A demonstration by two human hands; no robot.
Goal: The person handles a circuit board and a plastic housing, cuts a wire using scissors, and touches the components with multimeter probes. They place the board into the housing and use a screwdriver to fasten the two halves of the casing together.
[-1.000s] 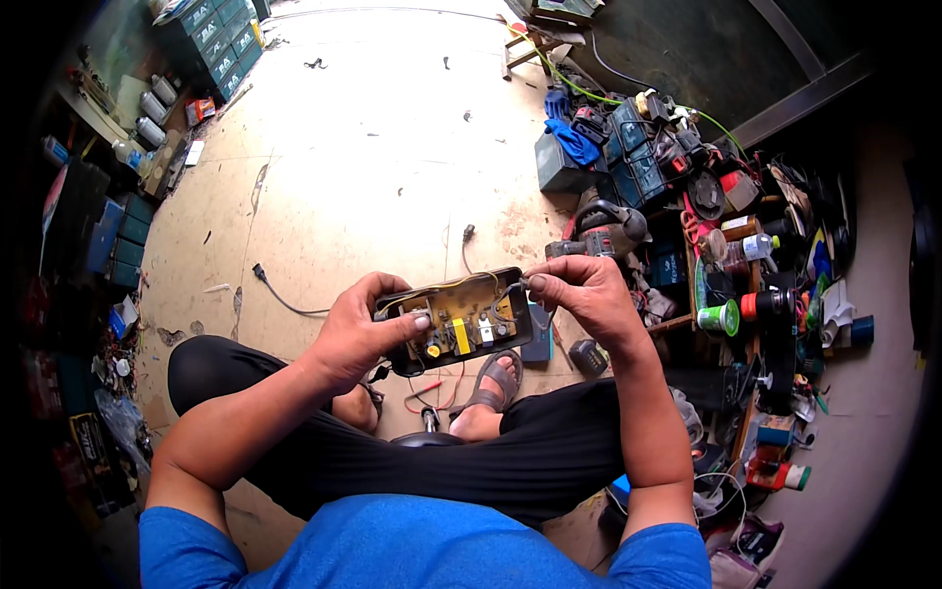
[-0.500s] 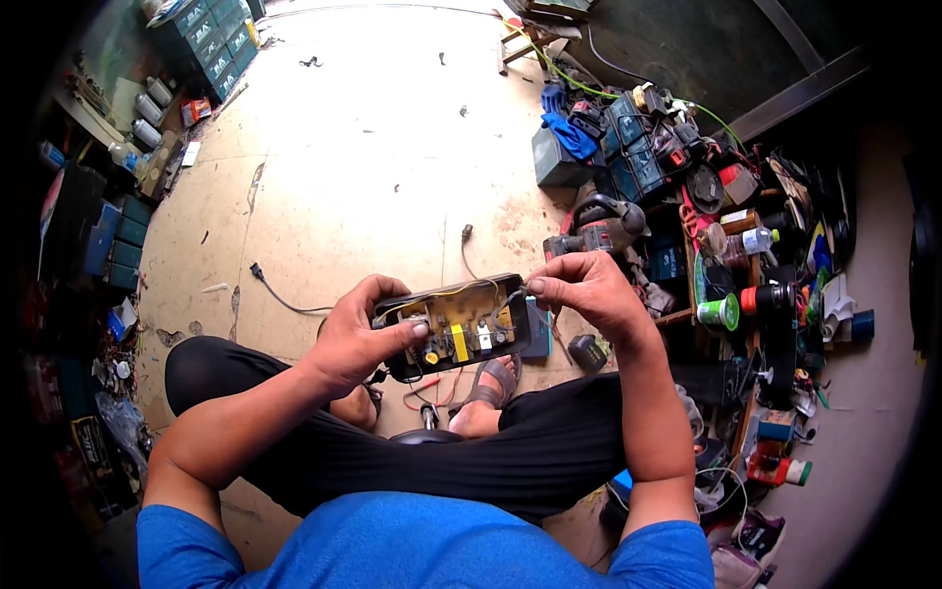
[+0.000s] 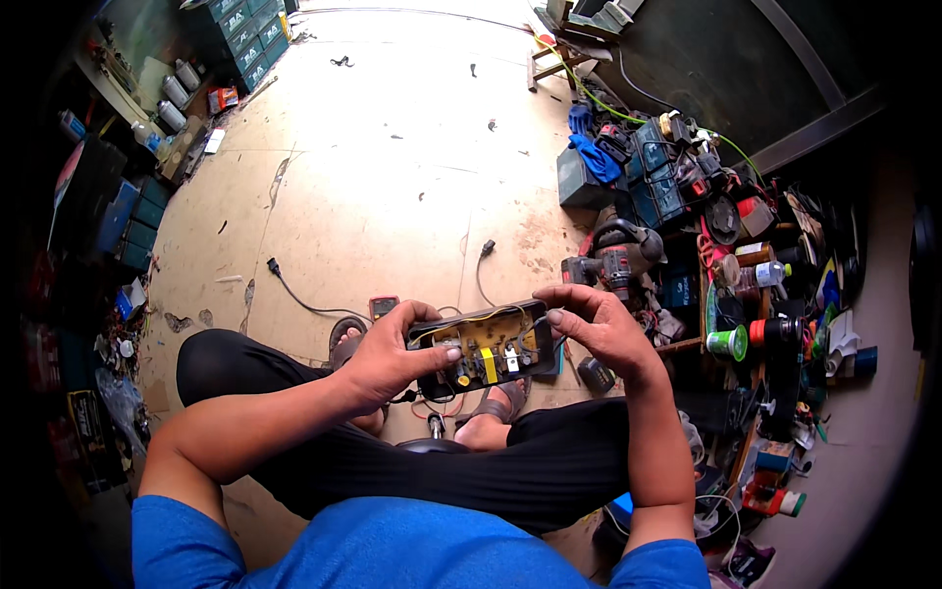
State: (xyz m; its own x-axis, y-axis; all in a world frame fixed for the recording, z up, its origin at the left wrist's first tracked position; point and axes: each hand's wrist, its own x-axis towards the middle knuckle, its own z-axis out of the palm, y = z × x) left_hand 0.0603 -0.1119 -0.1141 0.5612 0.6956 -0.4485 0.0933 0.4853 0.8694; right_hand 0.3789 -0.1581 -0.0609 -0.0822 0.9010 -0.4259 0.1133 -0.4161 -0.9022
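Observation:
My left hand grips the left end of an opened black plastic casing, its thumb on the circuit board inside, which carries a yellow wrapped component and wires. My right hand is at the casing's upper right corner, fingers bent round the wires or edge there; exactly what they hold is unclear. A red-edged meter lies beyond my left hand, partly hidden. Two loose plugs on cords lie on the floor, and red test leads run beneath the casing.
My sandaled feet and crossed legs are below my hands. A power tool, batteries, bottles and assorted clutter line the right. Stacked teal boxes, spray cans and more items line the left. A wooden stool stands at back.
The view has shifted, so the room sits further right in it. My hands and the casing appear lower and further right, uncovering the meter. My right index finger is slightly more extended.

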